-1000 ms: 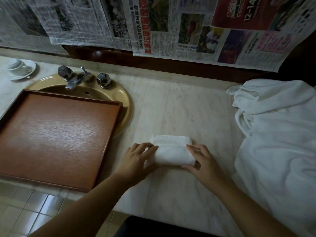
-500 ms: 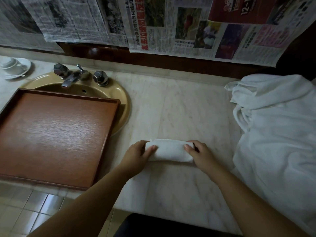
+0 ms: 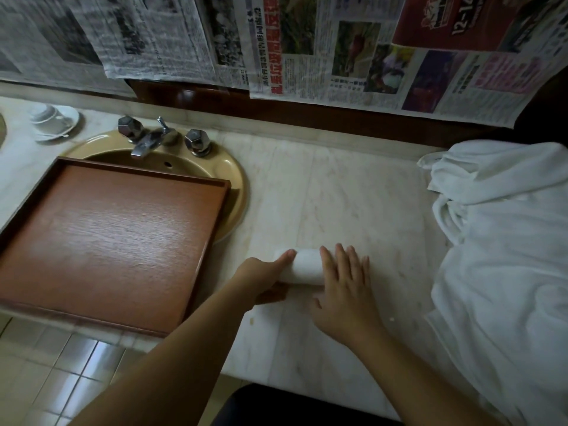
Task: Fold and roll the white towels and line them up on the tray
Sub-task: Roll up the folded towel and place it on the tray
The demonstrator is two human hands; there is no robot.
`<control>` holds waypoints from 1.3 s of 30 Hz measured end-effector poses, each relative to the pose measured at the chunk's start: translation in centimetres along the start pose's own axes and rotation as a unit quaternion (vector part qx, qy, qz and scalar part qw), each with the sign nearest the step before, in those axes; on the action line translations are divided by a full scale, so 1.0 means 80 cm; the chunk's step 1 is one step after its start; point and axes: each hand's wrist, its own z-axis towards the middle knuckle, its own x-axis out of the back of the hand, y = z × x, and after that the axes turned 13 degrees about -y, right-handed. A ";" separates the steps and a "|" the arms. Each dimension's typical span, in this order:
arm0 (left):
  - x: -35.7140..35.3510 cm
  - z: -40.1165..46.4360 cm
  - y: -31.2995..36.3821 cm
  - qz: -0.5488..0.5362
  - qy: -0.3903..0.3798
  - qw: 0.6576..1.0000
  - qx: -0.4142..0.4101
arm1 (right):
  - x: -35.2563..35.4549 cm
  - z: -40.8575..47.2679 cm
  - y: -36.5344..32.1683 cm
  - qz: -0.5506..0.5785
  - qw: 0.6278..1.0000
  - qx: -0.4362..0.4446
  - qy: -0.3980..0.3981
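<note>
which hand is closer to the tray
Left. The left hand holds the towel roll's end just right of the tray; the right hand lies flat at the roll's far end.

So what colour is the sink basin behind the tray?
Mustard yellow; the sink shows in the head view.

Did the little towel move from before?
Yes. The towel is now a tighter roll sitting nearer the tray, with both hands on it.
</note>
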 end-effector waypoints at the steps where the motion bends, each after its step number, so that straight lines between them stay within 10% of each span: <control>1: 0.000 -0.001 0.004 -0.037 -0.003 0.999 0.000 | 0.005 0.007 0.001 -0.009 1.000 0.000 -0.006; 11: -0.021 0.017 0.044 -0.022 0.139 0.989 -0.043 | 0.059 0.068 0.017 -0.057 0.991 -0.008 -0.118; 16: -0.070 0.005 0.012 -0.178 0.102 0.978 -0.042 | 0.051 0.027 -0.004 0.008 0.989 -0.028 -0.142; 29: -0.041 -0.072 0.053 -0.261 0.089 0.935 -0.221 | 0.050 -0.046 -0.019 0.144 0.982 0.122 0.012; 33: 0.014 -0.121 0.081 -0.153 0.015 0.940 -0.303 | 0.106 -0.042 -0.026 0.459 0.858 0.125 -0.192; 39: 0.069 -0.172 0.114 -0.085 -0.078 0.937 -0.330 | 0.183 0.006 -0.095 0.693 0.641 0.193 -0.269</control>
